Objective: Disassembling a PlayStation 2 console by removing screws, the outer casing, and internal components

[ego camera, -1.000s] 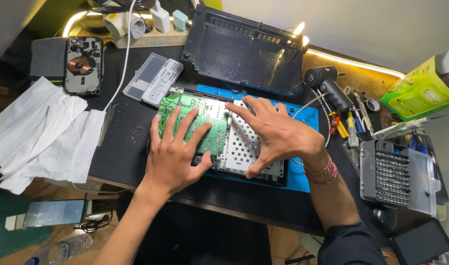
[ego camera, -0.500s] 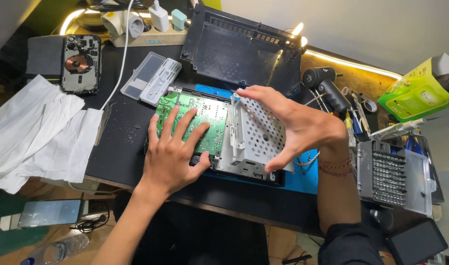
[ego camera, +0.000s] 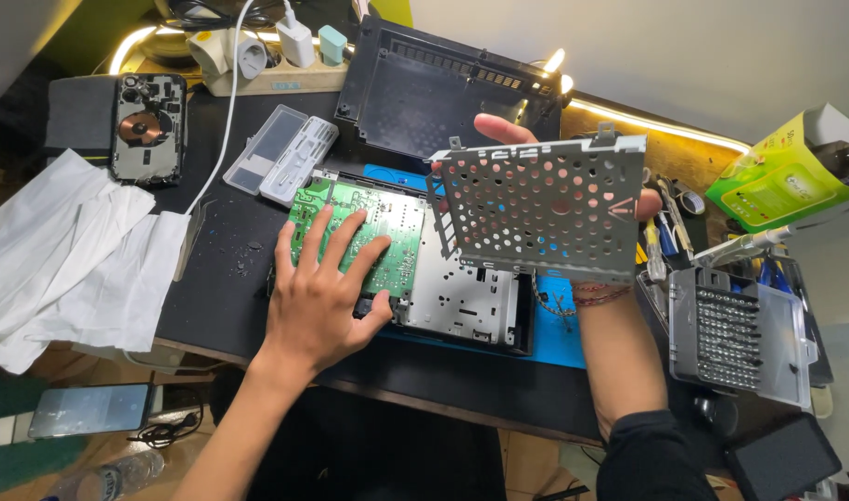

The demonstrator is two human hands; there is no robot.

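Note:
My left hand [ego camera: 320,299] lies flat, fingers spread, on the green circuit board [ego camera: 369,221] of an opened device [ego camera: 461,306]. The device rests on a blue mat [ego camera: 559,334] on the black table. My right hand [ego camera: 498,130] holds a perforated grey metal shield plate [ego camera: 540,204] up in the air above the device's right half, tilted toward me. The plate hides most of that hand; only fingertips at its top edge and right side show. Below the raised plate, the device's bare metal chassis is exposed.
The black plastic cover [ego camera: 443,83] stands behind the device. White tissues [ego camera: 72,260] lie at left, with a phone back [ego camera: 146,125] and a clear case [ego camera: 280,167]. A screwdriver bit set [ego camera: 740,334] and tools [ego camera: 670,232] crowd the right. A power strip [ego camera: 267,56] sits at the back.
My right hand has lifted the perforated metal plate off the device and raised it up and to the right. The left hand has stayed pressed on the green board.

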